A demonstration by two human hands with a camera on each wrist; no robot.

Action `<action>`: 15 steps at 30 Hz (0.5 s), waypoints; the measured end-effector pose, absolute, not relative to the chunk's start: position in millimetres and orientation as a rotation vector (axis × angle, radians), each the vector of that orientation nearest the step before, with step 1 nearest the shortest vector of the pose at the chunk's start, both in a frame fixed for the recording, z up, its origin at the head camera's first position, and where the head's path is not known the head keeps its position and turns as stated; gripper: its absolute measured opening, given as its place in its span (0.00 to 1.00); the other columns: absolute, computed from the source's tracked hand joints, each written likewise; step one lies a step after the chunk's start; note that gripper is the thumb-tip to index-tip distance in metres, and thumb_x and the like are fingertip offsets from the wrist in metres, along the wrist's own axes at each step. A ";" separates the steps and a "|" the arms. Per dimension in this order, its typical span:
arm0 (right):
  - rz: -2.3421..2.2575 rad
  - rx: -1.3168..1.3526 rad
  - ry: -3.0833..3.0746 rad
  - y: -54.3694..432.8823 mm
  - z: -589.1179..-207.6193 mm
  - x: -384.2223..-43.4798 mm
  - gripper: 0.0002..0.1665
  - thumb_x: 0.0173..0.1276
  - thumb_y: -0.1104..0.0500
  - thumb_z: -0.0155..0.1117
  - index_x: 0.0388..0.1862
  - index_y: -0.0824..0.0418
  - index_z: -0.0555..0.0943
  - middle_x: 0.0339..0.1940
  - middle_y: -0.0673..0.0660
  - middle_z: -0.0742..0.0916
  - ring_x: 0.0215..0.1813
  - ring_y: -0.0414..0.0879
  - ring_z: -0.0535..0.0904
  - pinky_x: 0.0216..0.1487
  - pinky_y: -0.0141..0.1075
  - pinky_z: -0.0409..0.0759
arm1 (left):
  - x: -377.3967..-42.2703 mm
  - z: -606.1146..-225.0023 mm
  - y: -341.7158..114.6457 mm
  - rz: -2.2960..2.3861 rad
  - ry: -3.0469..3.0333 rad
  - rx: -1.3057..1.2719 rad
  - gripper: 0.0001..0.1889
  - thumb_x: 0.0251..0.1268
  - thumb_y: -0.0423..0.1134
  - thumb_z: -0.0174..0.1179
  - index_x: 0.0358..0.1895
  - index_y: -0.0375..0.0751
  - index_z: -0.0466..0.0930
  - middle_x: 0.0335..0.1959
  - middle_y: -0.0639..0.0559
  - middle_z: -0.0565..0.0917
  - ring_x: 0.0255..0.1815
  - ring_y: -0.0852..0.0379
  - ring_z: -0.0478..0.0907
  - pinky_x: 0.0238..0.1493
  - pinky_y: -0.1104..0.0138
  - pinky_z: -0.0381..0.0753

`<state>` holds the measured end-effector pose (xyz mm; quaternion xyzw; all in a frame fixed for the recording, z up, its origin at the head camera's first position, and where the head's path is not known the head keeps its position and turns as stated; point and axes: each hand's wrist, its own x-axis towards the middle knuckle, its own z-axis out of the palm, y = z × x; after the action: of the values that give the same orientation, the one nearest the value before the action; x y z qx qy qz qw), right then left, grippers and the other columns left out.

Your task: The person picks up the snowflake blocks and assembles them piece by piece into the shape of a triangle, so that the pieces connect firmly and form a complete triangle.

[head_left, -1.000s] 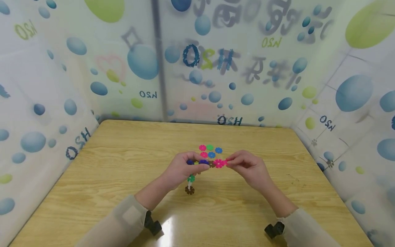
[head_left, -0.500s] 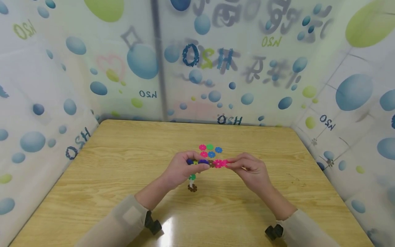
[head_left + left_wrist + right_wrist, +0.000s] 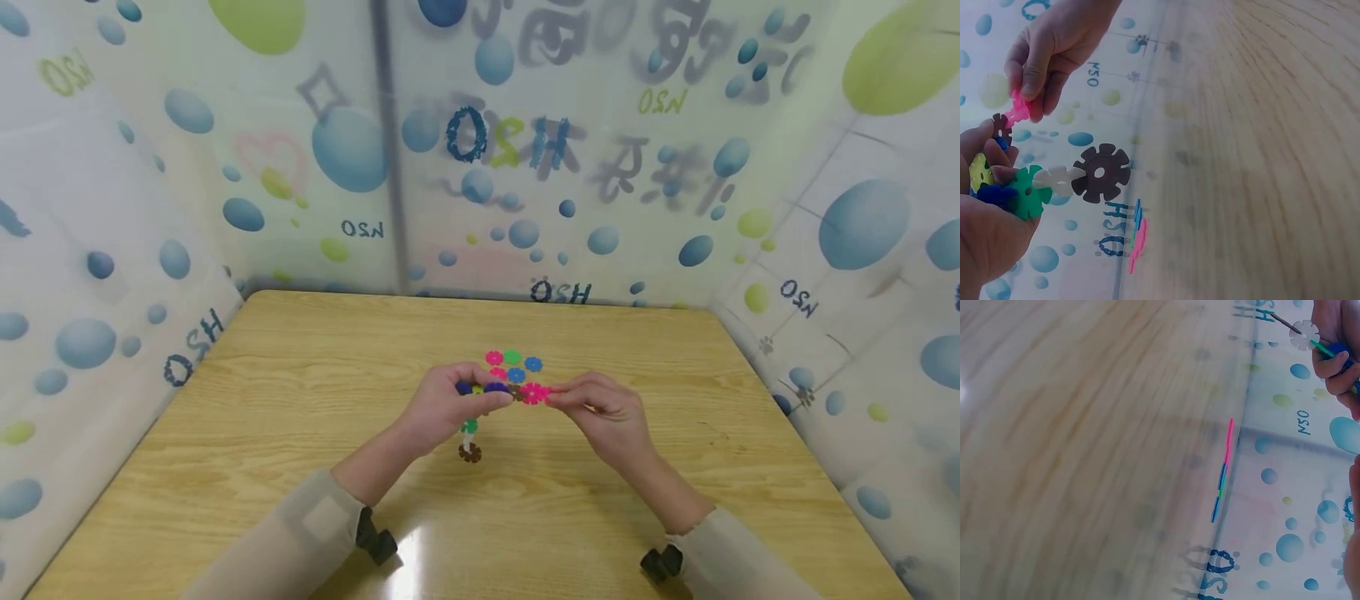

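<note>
My left hand (image 3: 442, 407) grips a chain of interlocking plastic snowflake discs above the table. Dark blue (image 3: 496, 387), yellow (image 3: 980, 174) and brown pieces show around its fingers. From this hand a branch hangs out: a green disc (image 3: 1029, 192), a white disc (image 3: 1057, 180) and a brown disc (image 3: 1100, 173) at its tip. At the chain's right end is a pink disc (image 3: 535, 393), where my right hand (image 3: 611, 408) pinches bright pink plastic between thumb and fingertips. Part of the chain is hidden behind the left fingers and thumb.
Several loose discs lie flat on the wooden table (image 3: 300, 358) just beyond the hands, among them a green one (image 3: 512, 357) and a blue one (image 3: 533, 364). Bubble-patterned sheets (image 3: 480, 233) rise along the table's back and sides.
The hanging branch with the brown disc has swung slightly right and up in the head view. The right hand keeps its pinch at the pink end, shifting only a little.
</note>
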<state>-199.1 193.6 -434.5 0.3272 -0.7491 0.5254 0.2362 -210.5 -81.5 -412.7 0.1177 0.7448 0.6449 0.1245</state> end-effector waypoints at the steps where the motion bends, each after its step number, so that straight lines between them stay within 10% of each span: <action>1: 1.437 0.895 -2.056 193.7 -434.2 -199.0 0.18 0.64 0.83 0.73 0.38 0.63 0.95 0.40 0.61 0.94 0.47 0.35 0.89 0.46 0.24 0.87 | -210.5 -412.2 -81.1 1.884 2.159 0.343 0.13 0.68 0.48 0.79 0.46 0.45 0.91 0.37 0.52 0.88 0.32 0.53 0.78 0.30 0.68 0.76; 9: 1.377 0.861 -2.133 194.0 -429.6 -199.7 0.16 0.66 0.78 0.75 0.41 0.58 0.94 0.44 0.58 0.93 0.49 0.38 0.87 0.51 0.24 0.87 | -212.7 -412.6 -80.0 1.933 2.079 0.332 0.12 0.71 0.45 0.77 0.48 0.43 0.89 0.41 0.50 0.86 0.35 0.54 0.79 0.34 0.69 0.79; 15: 1.473 0.725 -2.340 192.6 -424.9 -198.5 0.22 0.71 0.71 0.76 0.62 0.59 0.85 0.56 0.60 0.87 0.49 0.37 0.89 0.53 0.26 0.88 | -216.0 -415.7 -80.4 2.004 1.998 0.316 0.11 0.72 0.43 0.76 0.49 0.41 0.88 0.35 0.53 0.84 0.32 0.56 0.77 0.32 0.69 0.78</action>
<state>-198.5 192.6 -424.9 0.2510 -0.8104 0.5102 0.1414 -216.0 -80.4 -415.7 0.1099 0.6940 0.6962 0.1467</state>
